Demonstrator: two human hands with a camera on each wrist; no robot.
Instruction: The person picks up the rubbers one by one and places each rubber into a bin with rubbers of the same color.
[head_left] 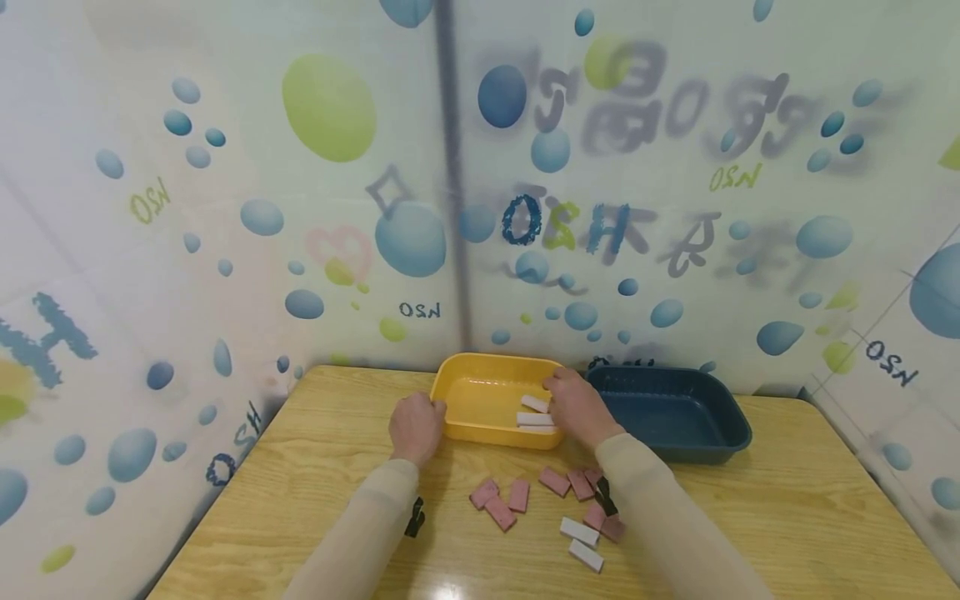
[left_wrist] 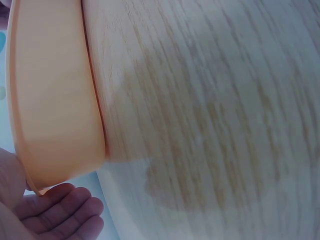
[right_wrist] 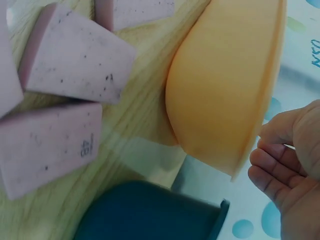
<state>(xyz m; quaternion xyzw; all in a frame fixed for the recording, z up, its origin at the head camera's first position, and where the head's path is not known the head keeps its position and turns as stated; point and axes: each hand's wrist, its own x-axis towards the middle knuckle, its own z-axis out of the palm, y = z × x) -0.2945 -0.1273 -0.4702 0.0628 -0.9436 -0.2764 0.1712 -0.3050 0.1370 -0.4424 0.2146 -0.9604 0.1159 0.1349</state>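
A shallow yellow plastic bin [head_left: 495, 435] stands at the back of the wooden table, with a few white blocks [head_left: 535, 419] lying in its right end. My left hand [head_left: 417, 427] grips the bin's left rim; in the left wrist view its fingers [left_wrist: 65, 212] curl beneath the edge. At the opposite end, my right hand [head_left: 581, 408] pinches the right rim between thumb and fingers, as the right wrist view shows. Several pink speckled blocks [head_left: 500, 512] lie loose on the table in front of the bin. Two white blocks [head_left: 579, 532] lie nearer me, beside my right forearm.
A dark blue bin [head_left: 727, 433] stands just right of the yellow one, partly behind my right arm. Behind both bins hangs a pale curtain [head_left: 360, 208] printed with blue and green dots. Wooden tabletop [head_left: 300, 475] extends to the left and right.
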